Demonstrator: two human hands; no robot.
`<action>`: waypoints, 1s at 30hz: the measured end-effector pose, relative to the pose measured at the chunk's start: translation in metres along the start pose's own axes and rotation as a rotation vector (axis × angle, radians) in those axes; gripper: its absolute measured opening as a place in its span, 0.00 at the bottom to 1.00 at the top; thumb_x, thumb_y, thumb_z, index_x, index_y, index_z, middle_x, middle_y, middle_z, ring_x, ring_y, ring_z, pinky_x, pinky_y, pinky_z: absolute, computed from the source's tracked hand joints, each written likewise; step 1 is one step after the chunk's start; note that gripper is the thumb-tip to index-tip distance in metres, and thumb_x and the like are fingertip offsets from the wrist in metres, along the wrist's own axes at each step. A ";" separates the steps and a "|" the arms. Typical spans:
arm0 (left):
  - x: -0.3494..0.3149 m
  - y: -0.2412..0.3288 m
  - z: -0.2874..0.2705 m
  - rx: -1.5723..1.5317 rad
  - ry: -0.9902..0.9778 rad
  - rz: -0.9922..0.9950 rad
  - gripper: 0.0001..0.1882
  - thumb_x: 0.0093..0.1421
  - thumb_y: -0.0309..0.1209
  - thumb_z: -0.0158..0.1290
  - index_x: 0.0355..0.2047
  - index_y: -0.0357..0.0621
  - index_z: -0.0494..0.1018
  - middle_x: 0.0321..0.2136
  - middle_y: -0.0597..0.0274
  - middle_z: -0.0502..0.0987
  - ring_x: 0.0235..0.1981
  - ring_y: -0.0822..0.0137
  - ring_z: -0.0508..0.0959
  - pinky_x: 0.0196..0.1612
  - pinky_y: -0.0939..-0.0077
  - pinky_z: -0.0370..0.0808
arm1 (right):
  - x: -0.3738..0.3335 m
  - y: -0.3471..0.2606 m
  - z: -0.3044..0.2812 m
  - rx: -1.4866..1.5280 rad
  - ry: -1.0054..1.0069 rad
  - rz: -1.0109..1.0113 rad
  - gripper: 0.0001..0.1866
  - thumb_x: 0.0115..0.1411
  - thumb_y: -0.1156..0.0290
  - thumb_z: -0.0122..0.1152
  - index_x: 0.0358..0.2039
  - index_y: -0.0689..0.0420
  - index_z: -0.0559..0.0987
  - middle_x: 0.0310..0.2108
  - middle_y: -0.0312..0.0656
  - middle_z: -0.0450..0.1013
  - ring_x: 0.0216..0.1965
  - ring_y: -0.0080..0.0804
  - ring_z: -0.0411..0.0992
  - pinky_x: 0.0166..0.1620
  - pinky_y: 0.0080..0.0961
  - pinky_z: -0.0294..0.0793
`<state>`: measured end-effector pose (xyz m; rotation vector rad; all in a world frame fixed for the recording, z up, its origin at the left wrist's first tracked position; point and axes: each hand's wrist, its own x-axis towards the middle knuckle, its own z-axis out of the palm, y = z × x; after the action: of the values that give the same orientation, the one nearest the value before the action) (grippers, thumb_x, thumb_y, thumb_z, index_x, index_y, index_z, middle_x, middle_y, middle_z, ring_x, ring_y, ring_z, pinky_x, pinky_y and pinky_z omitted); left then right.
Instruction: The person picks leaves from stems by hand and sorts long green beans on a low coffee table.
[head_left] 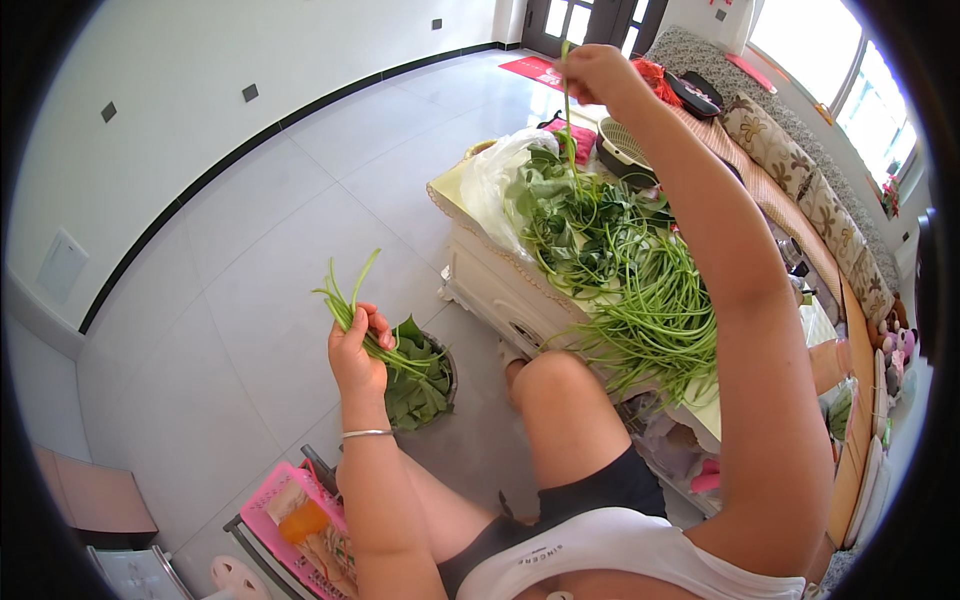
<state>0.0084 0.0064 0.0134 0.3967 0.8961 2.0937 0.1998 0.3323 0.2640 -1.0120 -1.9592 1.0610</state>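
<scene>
Left hand [357,350] gripped one small bunch of stripped stems [345,300], count unclear. Right hand [592,72] pinched one stem [570,130], raised above one heap of greens [620,270] on the table [490,275]. One bin [425,385] of leaves, partly hidden behind left hand

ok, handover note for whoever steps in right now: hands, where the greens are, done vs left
Left hand: closed on a small bunch of green stems, held out above the bin of leaves on the floor.
Right hand: raised high, pinching a single long stem pulled up out of the leafy greens on the low table.
Done: a pile of bare stems lies on the table's near side; stripped leaves are in the bin.
Left: the leafy heap beside the white plastic bag is not yet stripped.
</scene>
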 end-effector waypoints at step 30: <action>-0.010 -0.003 0.020 0.108 -0.079 -0.035 0.12 0.63 0.33 0.47 0.38 0.35 0.70 0.28 0.54 0.76 0.31 0.62 0.77 0.38 0.68 0.75 | -0.178 0.063 0.229 0.655 -0.494 0.229 0.10 0.58 0.71 0.57 0.34 0.67 0.76 0.25 0.43 0.75 0.23 0.26 0.75 0.27 0.20 0.75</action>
<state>0.0276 0.0090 0.0254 0.5125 0.9653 1.9892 0.1118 0.1219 0.0743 -0.6452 -1.6542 2.0637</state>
